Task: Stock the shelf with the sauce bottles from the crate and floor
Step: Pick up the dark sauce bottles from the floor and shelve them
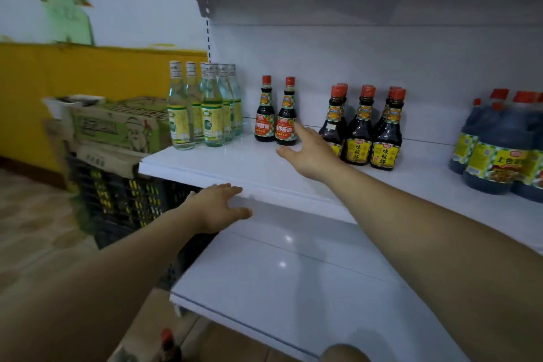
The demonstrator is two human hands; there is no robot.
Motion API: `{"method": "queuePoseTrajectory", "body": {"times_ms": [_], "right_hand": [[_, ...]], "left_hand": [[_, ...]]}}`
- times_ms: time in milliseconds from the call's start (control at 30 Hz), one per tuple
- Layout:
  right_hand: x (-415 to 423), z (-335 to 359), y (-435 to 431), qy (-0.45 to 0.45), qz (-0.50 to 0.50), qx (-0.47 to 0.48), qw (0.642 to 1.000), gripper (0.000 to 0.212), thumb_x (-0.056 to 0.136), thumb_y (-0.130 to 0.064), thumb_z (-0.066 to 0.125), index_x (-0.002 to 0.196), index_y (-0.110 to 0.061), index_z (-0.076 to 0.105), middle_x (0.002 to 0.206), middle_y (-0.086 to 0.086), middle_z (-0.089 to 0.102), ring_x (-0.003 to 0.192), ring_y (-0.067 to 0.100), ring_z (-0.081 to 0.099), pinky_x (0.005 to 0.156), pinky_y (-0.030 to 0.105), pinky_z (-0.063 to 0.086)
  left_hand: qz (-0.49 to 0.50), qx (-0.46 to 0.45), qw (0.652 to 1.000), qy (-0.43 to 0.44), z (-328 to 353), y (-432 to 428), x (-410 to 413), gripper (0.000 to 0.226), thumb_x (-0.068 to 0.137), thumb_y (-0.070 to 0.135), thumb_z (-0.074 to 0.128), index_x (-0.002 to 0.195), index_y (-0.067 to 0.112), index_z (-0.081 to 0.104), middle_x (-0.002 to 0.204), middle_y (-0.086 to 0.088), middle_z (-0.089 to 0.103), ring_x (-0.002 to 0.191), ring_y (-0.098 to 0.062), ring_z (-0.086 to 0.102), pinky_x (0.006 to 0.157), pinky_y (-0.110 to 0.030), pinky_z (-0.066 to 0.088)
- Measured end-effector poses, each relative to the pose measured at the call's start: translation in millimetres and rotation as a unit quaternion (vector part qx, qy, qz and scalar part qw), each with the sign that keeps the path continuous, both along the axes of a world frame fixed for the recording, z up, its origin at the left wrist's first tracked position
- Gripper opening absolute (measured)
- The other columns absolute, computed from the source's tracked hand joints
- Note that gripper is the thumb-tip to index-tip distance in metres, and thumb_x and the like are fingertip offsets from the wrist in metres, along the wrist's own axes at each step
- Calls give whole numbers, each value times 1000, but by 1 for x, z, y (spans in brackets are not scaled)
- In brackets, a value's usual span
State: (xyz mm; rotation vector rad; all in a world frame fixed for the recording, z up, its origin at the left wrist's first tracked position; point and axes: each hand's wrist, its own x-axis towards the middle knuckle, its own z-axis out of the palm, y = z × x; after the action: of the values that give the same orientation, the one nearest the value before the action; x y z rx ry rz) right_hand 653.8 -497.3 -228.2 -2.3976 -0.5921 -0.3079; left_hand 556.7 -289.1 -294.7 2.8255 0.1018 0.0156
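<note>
Two dark sauce bottles with red caps and red labels (276, 114) stand upright on the white shelf (235, 164). My right hand (311, 153) hovers open just right of them, fingertips close to the nearer bottle, holding nothing. My left hand (220, 206) is open below the shelf's front edge, empty. A black crate (123, 200) sits on the floor at the left, partly hidden by my left arm. One red-capped sauce bottle (169, 347) stands on the floor at the bottom edge.
Several clear bottles with green-yellow labels (202, 109) fill the shelf's left end. Yellow-labelled dark bottles (367, 132) and large dark jugs (499, 150) stand to the right. Cardboard boxes (117, 126) rest on the crate. A lower white shelf (293, 288) lies below.
</note>
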Motion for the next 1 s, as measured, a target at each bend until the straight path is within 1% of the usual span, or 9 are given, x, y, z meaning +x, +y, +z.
{"method": "queuePoseTrajectory", "body": {"times_ms": [133,233,300,400,533,633,767,867,1000], "right_hand": [[-45,-20,50,46,77,-80,993,80,89,-61,48,152,-22,18,159,5,17,143,25,20,112,35,23],[-81,-40,95,76,142,-131,978,78,90,-60,47,152,-21,20,156,8,24,137,29,31,103,35,32],[-106,-55,126,98,188,-156,965,78,91,-60,47,152,-20,19,156,7,24,137,30,33,100,35,34],[-145,-83,171,122,253,-182,942,78,91,-60,47,152,-21,18,158,5,20,140,29,29,103,38,34],[-185,-129,228,126,301,-227,917,76,91,-59,47,152,-24,18,158,4,22,134,30,37,96,40,42],[-209,-171,275,151,334,-255,894,78,90,-60,49,152,-25,18,159,3,19,139,29,30,103,39,35],[-235,-236,323,216,385,-301,845,80,88,-57,54,152,-25,18,157,0,25,139,26,31,104,35,33],[-244,-292,350,236,404,-347,812,80,88,-58,52,152,-25,18,158,-1,21,141,25,27,107,36,29],[-250,-374,369,267,421,-395,771,76,90,-50,55,151,-21,20,156,4,26,135,27,36,101,34,35]], "left_hand": [[73,-8,997,38,-19,28,-69,83,76,72,51,147,37,24,158,6,17,144,-21,17,113,-49,22],[130,-3,990,60,-40,51,-127,85,78,70,53,148,32,23,157,2,18,142,-23,22,112,-45,26],[172,-26,982,75,-57,71,-168,82,81,63,55,148,29,23,158,0,18,141,-25,24,111,-41,28],[241,-68,963,101,-83,105,-225,81,82,58,58,149,28,22,158,-1,18,142,-24,23,112,-39,26],[329,-108,927,142,-128,138,-286,84,82,58,59,149,28,21,158,0,18,142,-23,23,113,-38,24],[379,-133,900,169,-168,159,-322,84,82,55,62,150,26,20,157,-1,18,142,-24,23,113,-38,26],[415,-172,867,215,-223,184,-349,85,82,52,63,150,26,19,156,-2,22,141,-25,25,113,-38,27],[418,-204,851,244,-269,200,-350,86,82,49,64,150,25,18,156,-2,22,141,-24,26,114,-39,26],[402,-228,844,272,-339,218,-334,85,84,44,65,150,20,18,156,-4,21,141,-24,24,114,-35,25]]}}
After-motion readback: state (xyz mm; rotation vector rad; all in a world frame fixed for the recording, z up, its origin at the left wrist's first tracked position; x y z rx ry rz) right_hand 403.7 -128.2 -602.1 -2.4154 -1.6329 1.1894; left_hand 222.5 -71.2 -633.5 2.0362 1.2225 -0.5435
